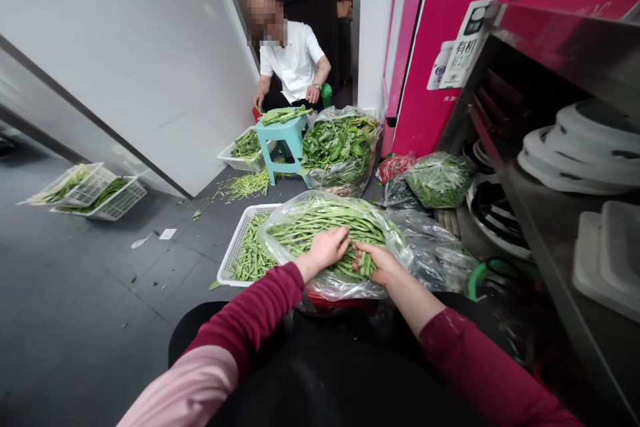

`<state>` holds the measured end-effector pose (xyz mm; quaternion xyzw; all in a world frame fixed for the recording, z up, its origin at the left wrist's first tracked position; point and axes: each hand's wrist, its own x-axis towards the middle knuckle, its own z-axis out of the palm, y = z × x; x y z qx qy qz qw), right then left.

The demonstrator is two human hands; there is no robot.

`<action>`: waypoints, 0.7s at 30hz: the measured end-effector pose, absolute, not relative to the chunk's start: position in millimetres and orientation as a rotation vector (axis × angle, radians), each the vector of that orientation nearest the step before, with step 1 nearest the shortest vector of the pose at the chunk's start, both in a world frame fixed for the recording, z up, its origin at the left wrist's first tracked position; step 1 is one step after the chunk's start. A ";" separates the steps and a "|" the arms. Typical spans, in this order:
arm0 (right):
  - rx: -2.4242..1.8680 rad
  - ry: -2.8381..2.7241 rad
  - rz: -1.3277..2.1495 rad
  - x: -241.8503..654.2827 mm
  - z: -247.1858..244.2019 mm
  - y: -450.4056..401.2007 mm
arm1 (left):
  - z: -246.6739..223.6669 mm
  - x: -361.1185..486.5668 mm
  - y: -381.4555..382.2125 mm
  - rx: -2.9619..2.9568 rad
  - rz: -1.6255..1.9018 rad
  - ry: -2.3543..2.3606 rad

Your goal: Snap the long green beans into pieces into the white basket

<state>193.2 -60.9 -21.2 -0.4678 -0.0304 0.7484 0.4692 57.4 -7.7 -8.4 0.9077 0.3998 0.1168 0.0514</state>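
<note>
Long green beans (320,223) fill an open clear plastic bag (273,240) in front of my knees. My right hand (383,265) is closed around a small bunch of green beans (367,264), whose ends stick out below the fingers. Just to its left, over the bag, is my left hand (327,250), its fingers drawn together close to the beans. What those fingers pinch, if anything, is hidden. Left of the bag stands a white basket (231,257) with short bean pieces (253,257) in it, partly covered by the plastic.
Opposite me a person (295,60) sits behind a blue stool (283,137) with green stalks on top. A bag of leafy greens (340,147) stands beside it. White baskets (113,203) lie at left. A metal shelf (540,240) with white lids borders the right.
</note>
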 end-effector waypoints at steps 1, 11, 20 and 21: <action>-1.129 -0.080 1.877 190.7 -20.3 -62.1 | -5.8 50.7 -18.1 2.772 0.488 1.169; -0.933 -0.480 1.812 169.2 4.1 -80.0 | 11.4 12.3 -100.3 2.618 0.945 0.984; -0.940 -0.502 1.685 167.3 7.2 -84.3 | 26.3 16.7 -104.0 2.419 0.876 0.910; -0.944 -0.537 1.666 168.2 7.0 -85.8 | 26.8 18.8 -102.4 2.293 0.820 0.912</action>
